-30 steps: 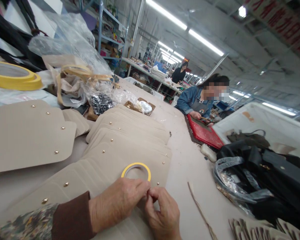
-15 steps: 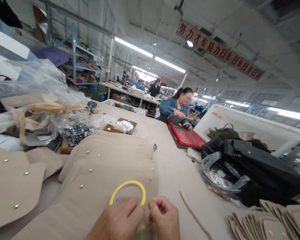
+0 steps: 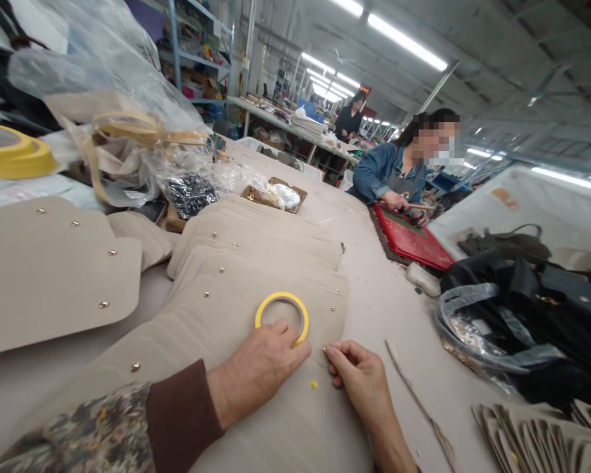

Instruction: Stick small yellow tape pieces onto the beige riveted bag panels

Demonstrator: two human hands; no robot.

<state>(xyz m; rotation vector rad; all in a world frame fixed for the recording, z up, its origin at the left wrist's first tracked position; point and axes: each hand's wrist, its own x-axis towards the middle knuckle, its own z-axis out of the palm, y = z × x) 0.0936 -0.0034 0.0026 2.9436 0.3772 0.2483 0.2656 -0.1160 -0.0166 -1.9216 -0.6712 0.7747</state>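
Note:
My left hand [image 3: 259, 369] lies knuckles up on the top beige panel [image 3: 236, 309] of a fanned stack, its fingertips against the near edge of a thin yellow tape roll [image 3: 282, 315]. My right hand [image 3: 360, 380] rests beside it with thumb and forefinger pinched at the panel's right edge, close to a small gold stud [image 3: 325, 350]. What the pinch holds is too small to make out. A tiny yellow scrap [image 3: 314, 383] lies on the panel between my hands.
More studded beige panels [image 3: 54, 276] lie at left, with plastic bags [image 3: 128, 98] and wide yellow tape rolls [image 3: 10, 157] behind. Black bags [image 3: 532, 309] fill the right. A thin strip [image 3: 414, 394] and small beige pieces [image 3: 536, 440] lie near. A co-worker's hand [image 3: 391, 200] works at a red mat [image 3: 411, 240].
My hands have moved apart: the left now lies flatter against the tape roll, and the right has shifted right to the panel's edge. The view tilted back down.

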